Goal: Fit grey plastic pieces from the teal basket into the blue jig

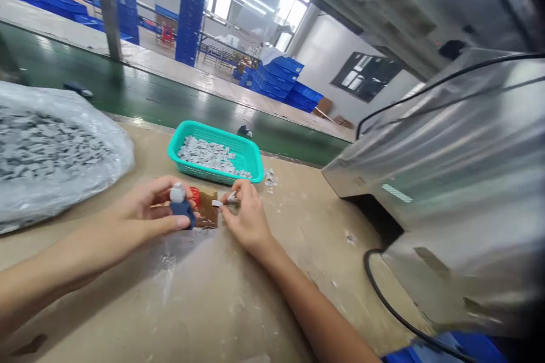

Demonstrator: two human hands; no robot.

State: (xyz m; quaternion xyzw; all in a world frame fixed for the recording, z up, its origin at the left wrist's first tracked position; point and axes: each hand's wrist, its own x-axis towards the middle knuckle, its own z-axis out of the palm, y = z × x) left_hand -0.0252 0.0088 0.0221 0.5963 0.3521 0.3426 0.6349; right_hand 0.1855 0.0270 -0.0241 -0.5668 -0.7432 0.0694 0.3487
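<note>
Inward points the left hand (143, 212), pinching a grey-topped blue piece (179, 209).

Tan worktop (306, 221): teal basket (200, 169), plastic bag (124, 153) of grey pieces (55, 144), scattered white bits (269, 177).

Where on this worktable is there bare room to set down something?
Mostly bare: the worktable between the forearms, and the stretch between the right forearm and the metal housing, apart from small scraps. Crowded: beside the teal basket, around the left hand and right hand, and the left side, under the bag of grey pieces.
</note>
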